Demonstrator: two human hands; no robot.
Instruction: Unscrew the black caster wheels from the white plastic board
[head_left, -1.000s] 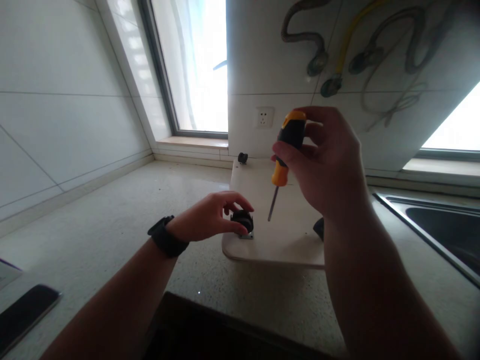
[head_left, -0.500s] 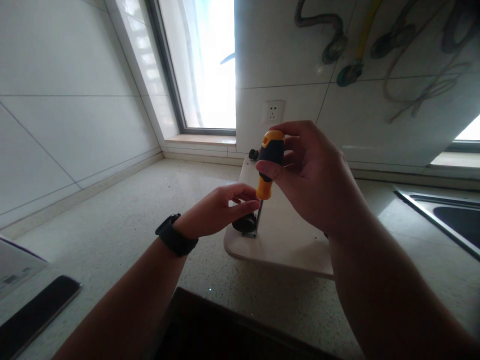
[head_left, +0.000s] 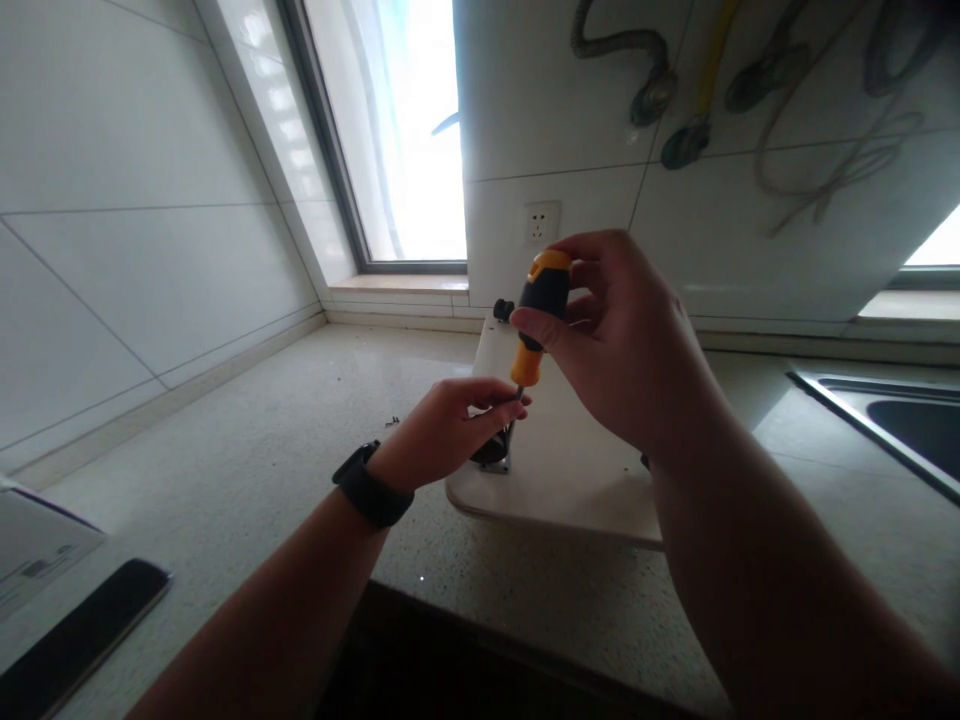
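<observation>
My right hand (head_left: 626, 340) is closed round the yellow and black handle of a screwdriver (head_left: 544, 300), which points down and leans slightly left. Its thin shaft runs down to a black caster wheel (head_left: 487, 450) with a metal mounting plate (head_left: 501, 467). My left hand (head_left: 461, 425), with a black watch on the wrist, pinches the shaft between thumb and fingers just above the caster. The caster sits on the near left corner of a pale board (head_left: 570, 480) lying flat. My fingers and the wheel hide the screwdriver's tip.
Another black caster (head_left: 503, 310) stands at the board's far left corner. Small screws (head_left: 391, 421) lie on the speckled counter (head_left: 322, 390). At left are a dark phone-like slab (head_left: 90, 630) and a white box (head_left: 37, 545); a sink (head_left: 840, 395) is at right.
My left fingers have come in closer around the screwdriver's shaft. The screwdriver has shifted slightly, showing more bare shaft below the handle. The view has turned a little, and the small screws now show.
</observation>
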